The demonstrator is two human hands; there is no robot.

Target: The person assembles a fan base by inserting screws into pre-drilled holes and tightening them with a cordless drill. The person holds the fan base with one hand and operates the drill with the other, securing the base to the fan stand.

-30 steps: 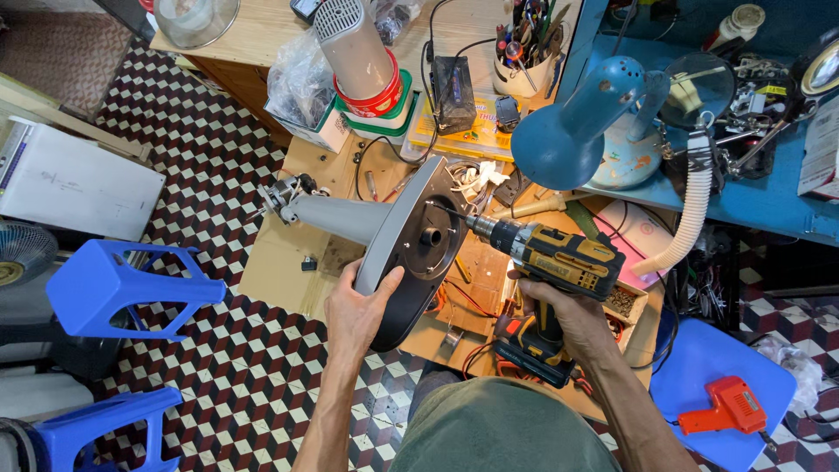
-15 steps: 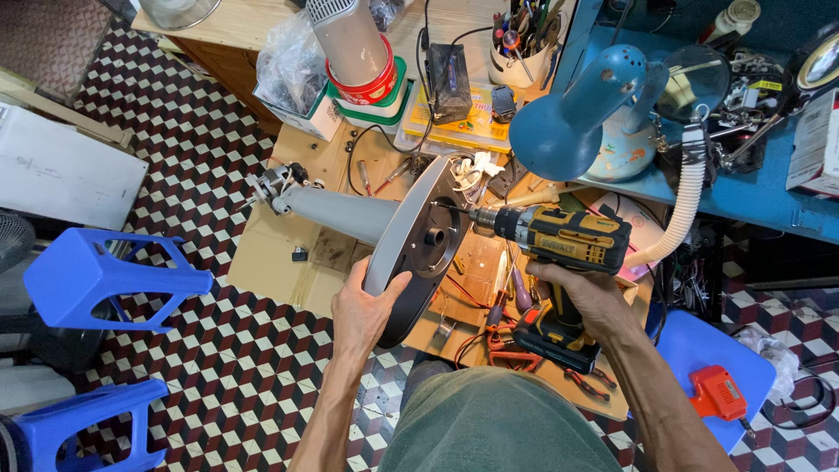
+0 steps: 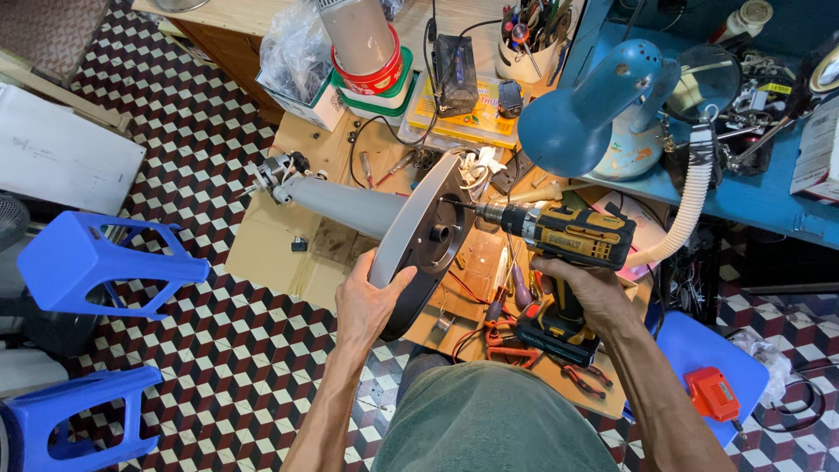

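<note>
- Fan base (image 3: 428,236), a grey round disc on its stem, tilted on edge
- Left hand (image 3: 371,301) grips its near rim
- Right hand (image 3: 590,293) holds the yellow drill (image 3: 568,240) against it

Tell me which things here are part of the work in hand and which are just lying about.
In use:
- left hand gripping the rim of the grey round fan base
- right hand holding the yellow and black cordless drill, its bit at the base

Lying about:
- blue desk lamp
- red pliers
- blue plastic stools
- orange charger
</note>
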